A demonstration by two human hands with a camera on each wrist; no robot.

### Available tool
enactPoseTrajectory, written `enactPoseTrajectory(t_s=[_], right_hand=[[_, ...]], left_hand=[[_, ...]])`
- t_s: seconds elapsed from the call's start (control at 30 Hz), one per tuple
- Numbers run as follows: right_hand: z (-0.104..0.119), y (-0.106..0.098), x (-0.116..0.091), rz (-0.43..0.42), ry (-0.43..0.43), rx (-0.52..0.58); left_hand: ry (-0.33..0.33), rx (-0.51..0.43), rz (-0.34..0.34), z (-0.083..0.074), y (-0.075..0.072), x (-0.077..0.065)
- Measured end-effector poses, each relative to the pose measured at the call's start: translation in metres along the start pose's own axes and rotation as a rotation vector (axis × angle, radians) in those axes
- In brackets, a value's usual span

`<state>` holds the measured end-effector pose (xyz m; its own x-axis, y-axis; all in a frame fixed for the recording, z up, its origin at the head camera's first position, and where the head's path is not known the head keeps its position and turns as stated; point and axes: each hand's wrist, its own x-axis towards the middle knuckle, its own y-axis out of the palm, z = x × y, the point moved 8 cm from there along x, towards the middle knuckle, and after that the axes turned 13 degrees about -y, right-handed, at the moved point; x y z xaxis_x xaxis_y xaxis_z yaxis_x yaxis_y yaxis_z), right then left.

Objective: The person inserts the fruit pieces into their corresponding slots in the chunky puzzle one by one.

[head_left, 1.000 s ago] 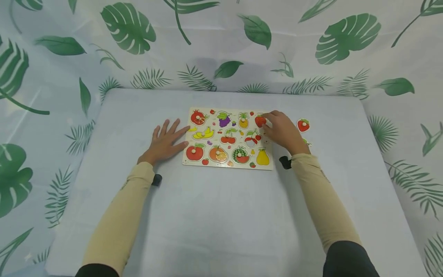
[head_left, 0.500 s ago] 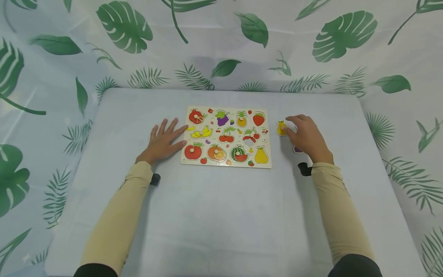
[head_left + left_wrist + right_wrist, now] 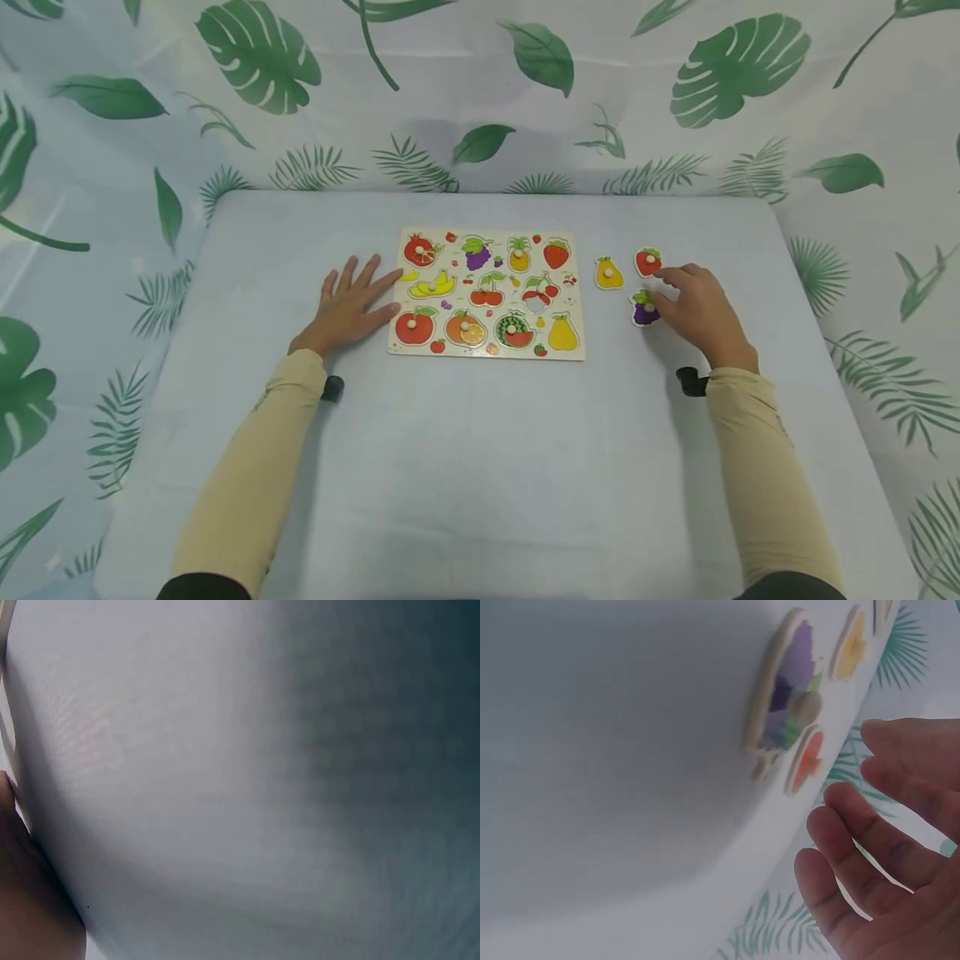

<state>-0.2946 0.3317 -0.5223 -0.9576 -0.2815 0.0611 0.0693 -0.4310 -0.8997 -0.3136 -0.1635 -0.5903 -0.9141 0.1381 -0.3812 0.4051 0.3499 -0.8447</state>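
Observation:
A fruit puzzle board [image 3: 486,350] lies flat on the white table. My left hand [image 3: 341,310] rests spread at the board's left edge, with fingertips touching its border. To the right of the board lie a pear piece [image 3: 609,273], a strawberry piece [image 3: 648,262] and a grape piece [image 3: 644,308], each knobbed. My right hand [image 3: 702,310] hovers beside the strawberry and grape pieces, fingers loosely bent. In the right wrist view, nothing is between its fingers [image 3: 855,825], and the grape piece [image 3: 787,697] stands apart from them. The left wrist view shows mostly blurred cloth.
Knobbed pieces such as the apple [image 3: 415,325], orange [image 3: 466,328] and watermelon [image 3: 514,330] sit in the board. Its strawberry [image 3: 556,253] and pear [image 3: 562,332] places show no knob. The white table [image 3: 480,467] meets a leaf-print backdrop [image 3: 480,92] behind.
My right hand has moved right, from the board's strawberry place past the pear piece to the strawberry and grape pieces. The pear piece, unseen at first, now shows. My left hand stays put.

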Motion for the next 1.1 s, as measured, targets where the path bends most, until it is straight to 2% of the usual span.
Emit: enactPoseTrajectory(t_s=[0.23,0.4,0.8,1.1], right_hand=[[-0.009,0.013,-0.008,0.06,0.063,0.01],[-0.006,0.022,-0.01,0.085,0.037,0.019],[-0.006,0.026,-0.012,0.054,0.016,-0.009],[-0.008,0.029,-0.01,0.086,0.048,-0.001]], left_hand=[[-0.006,0.007,-0.002,0.004,0.003,0.003],[-0.003,-0.004,-0.005,0.005,0.003,0.003],[-0.001,0.007,0.003,0.003,0.002,0.003],[-0.008,0.003,-0.002,0.006,0.004,0.007]])
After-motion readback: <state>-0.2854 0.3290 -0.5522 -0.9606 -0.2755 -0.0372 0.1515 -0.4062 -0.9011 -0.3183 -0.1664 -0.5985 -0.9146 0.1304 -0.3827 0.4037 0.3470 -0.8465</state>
